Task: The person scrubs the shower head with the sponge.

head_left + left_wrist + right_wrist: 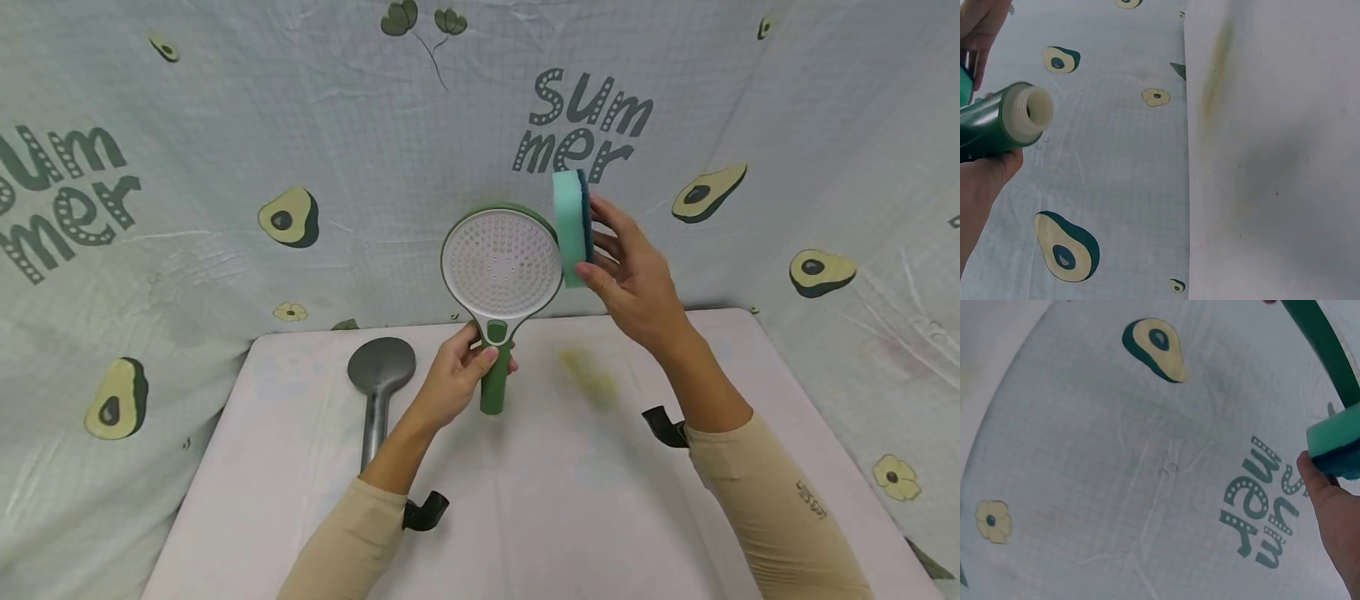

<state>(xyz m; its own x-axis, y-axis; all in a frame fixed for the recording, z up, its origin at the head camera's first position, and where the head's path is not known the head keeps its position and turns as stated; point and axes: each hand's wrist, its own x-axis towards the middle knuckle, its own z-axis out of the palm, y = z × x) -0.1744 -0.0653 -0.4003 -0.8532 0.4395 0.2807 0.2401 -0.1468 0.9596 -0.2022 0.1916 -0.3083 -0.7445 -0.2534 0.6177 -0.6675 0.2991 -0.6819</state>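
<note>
A green shower head with a round white nozzle face stands upright above the table. My left hand grips its green handle, and the handle's hollow white end shows in the left wrist view. In my right hand is a light teal sponge with a dark blue scouring side, pinched between thumb and fingers. The sponge's teal side touches or nearly touches the right rim of the shower head. The right wrist view shows the sponge beside the green edge of the head.
A grey shower head lies on the white table, left of my left forearm. A yellowish stain marks the table at the right. Behind hangs a curtain printed with avocados and lettering. Black curved pieces sit at both wrists.
</note>
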